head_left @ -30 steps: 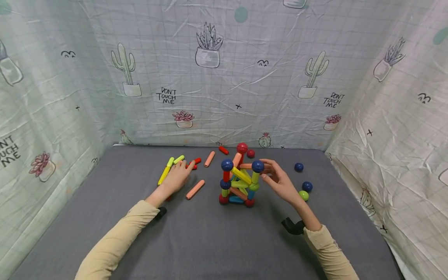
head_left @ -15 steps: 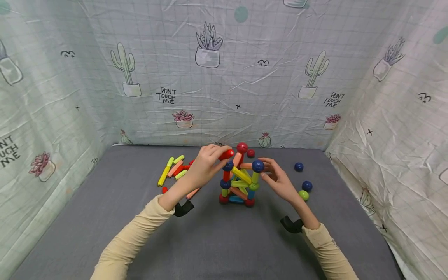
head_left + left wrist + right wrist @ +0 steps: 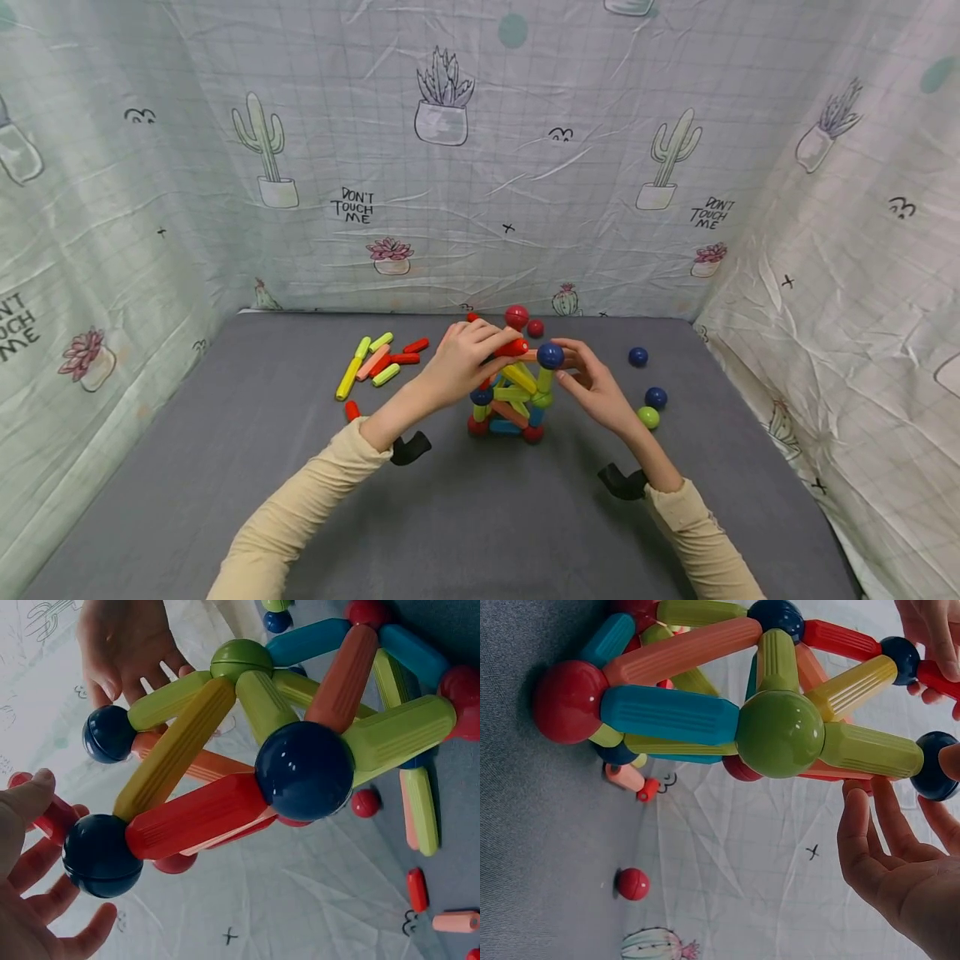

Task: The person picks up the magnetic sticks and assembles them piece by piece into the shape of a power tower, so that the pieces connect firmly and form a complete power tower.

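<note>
Twice "DON'T TOUCH ME" (image 3: pixel 352 206) appears; left fingers (image 3: pixel 88 931) pinch red rod (image 3: pixel 513 347), right (image 3: pixel 853 834), blue ball (image 3: pixel 551 356).

One built frame (image 3: pixel 516 395); two hands (image 3: pixel 467 357). Loose, right: two blue balls (image 3: pixel 656 397), one green ball (image 3: pixel 648 417); far: one red ball (image 3: pixel 536 328); left: nine rods (image 3: pixel 405 359).

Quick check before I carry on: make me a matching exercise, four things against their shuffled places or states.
Things
1. Left hand
2. Right hand
3. Loose green ball
4. Loose yellow rod

Places or states
A. Beside a loose blue ball
B. Pinching a red rod
C. Lying left of the rod-and-ball structure
D. At the structure's blue corner ball

Pairs: 1-B, 2-D, 3-A, 4-C
</note>
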`<state>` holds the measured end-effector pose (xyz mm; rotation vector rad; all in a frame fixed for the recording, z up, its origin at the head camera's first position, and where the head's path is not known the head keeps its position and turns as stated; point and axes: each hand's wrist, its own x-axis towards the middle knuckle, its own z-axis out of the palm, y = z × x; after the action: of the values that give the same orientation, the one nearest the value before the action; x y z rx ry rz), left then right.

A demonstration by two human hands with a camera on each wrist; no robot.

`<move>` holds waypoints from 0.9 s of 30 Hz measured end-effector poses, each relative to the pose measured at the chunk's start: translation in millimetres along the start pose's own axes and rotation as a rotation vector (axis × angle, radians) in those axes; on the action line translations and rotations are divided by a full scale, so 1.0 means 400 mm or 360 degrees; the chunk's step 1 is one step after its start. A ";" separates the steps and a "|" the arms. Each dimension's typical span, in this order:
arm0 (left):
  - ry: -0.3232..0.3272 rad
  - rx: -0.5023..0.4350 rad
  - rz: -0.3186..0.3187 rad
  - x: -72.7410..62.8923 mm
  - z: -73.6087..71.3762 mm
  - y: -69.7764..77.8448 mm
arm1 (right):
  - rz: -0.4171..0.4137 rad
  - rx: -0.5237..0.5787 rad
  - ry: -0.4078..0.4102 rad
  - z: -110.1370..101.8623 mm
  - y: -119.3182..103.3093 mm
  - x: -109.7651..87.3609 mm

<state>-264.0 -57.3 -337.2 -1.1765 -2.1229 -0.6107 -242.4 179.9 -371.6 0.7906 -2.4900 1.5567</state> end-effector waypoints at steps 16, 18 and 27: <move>-0.0231 0.0534 -0.0010 0.023 0.034 0.036 | -0.0007 0.0003 0.0035 -0.006 -0.051 -0.006; -0.0218 0.0523 -0.0029 0.024 0.037 0.037 | -0.0010 0.0008 0.0034 -0.006 -0.051 -0.007; 0.0043 0.0312 -0.0157 -0.017 0.032 0.017 | -0.0033 0.0009 -0.0024 -0.004 0.020 -0.008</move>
<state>-259.1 -49.3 -350.2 -0.9560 -2.1726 -0.4471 -243.6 185.4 -378.3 0.8298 -2.4805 1.5579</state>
